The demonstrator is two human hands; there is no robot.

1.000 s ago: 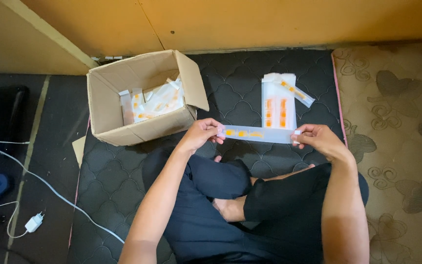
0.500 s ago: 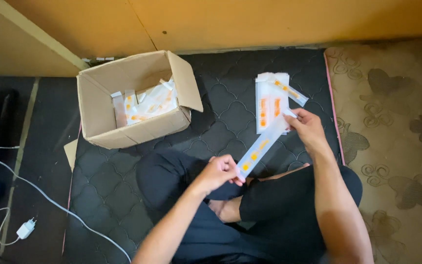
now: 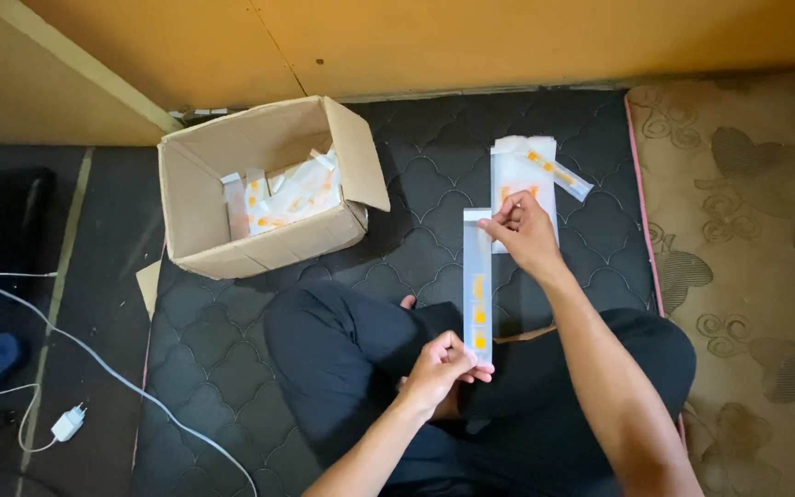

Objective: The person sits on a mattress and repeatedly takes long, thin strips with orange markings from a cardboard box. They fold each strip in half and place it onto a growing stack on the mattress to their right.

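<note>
sitting cross-legged on a dark quilted mattress (image 3: pixel 232 368), holding a long narrow clear packet (image 3: pixel 478 285) with small orange marks stretched lengthwise between both hands. pinching the near end with the left hand (image 3: pixel 439 368), fingers closed on the strip at its 6 o'clock end, just above the lap. gripping the far end with the right hand (image 3: pixel 526 235), thumb and fingers clamped on the strip's top corner at 12 o'clock. running almost straight from 6 to 12 o'clock, slightly off the mattress, with the orange marks gathered in the lower half near the left hand.

just past the right hand, at 12 o'clock from it, lying flat: a small stack of similar white-and-orange packets (image 3: pixel 522 175), one of them slanting across the top toward 2 o'clock. at 10 o'clock from the hands, standing open: a cardboard box (image 3: pixel 204 221) with more such packets heaped inside, one flap hanging toward the stack. off the mattress at 8 o'clock, trailing over the dark floor: a white cable and charger plug (image 3: pixel 68 423). at 3 o'clock, a brown patterned rug (image 3: pixel 747 239).
</note>
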